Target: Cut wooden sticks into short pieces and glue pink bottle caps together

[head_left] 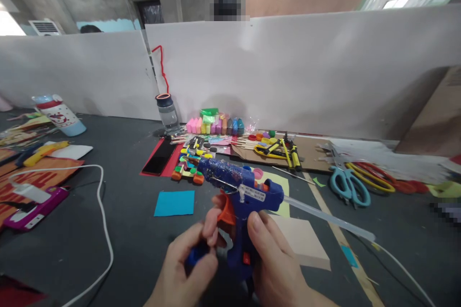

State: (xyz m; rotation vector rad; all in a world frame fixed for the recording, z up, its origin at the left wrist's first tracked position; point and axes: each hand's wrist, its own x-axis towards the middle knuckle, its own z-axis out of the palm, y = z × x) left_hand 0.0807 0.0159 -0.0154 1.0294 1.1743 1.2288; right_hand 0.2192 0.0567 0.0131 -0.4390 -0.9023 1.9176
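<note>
A blue hot glue gun [237, 187] is held up over the table, its nozzle towards the left. My right hand [275, 259] is wrapped round its handle from the right. A long translucent glue stick [329, 218] sticks out of its back end. My left hand [190, 259] is closed beside the orange trigger [226, 208], fingertips pressed together near it. Something blue shows between the left thumb and fingers, mostly hidden. Behind the nozzle stands a small colourful clay-and-stick model [187, 172]. A blue paper rectangle [175, 203] lies left of the gun.
A white block [306, 242] and pale yellow paper [284, 192] lie behind the right hand. Further back are scissors [349, 184], pliers [293, 156], clay packs [216, 124], a phone [158, 157] and a water bottle [168, 115]. A white cable [104, 220] and power strip [36, 211] are left.
</note>
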